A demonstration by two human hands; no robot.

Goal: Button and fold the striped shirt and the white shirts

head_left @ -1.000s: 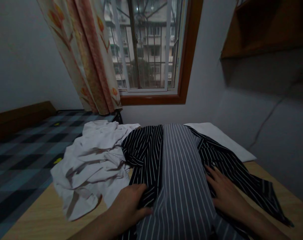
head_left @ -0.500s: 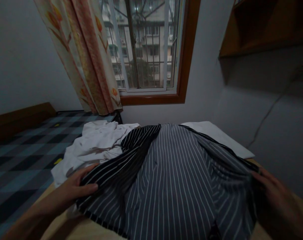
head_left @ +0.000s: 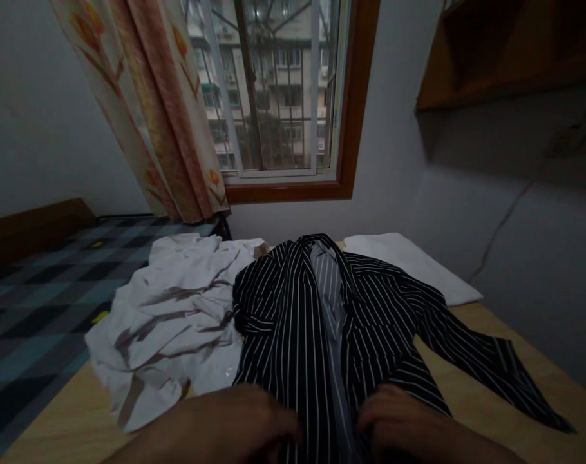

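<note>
A black shirt with white stripes (head_left: 302, 335) lies face up, its two front panels folded inward and a strip of grey lining showing between them. My left hand (head_left: 245, 419) is at the lower edge of the left panel, fingers curled down on the cloth. My right hand (head_left: 404, 422) grips the other panel near its front edge, its fingers bent. Both fingertips are partly hidden and a little blurred. One sleeve stretches out to the right; the other is bunched at the left, beside a crumpled white garment (head_left: 177, 309).
The shirt and white garment lie on a light wooden table (head_left: 467, 399). A flat white piece (head_left: 409, 264) is at the back right. A bed with a checked cover (head_left: 37, 309) stands at the left. Behind are a curtain (head_left: 167, 116), a window and a wall shelf (head_left: 491, 58).
My hands have come inward from the sides, bringing the spread front panels over the grey lining. The right sleeve now lies out on the table.
</note>
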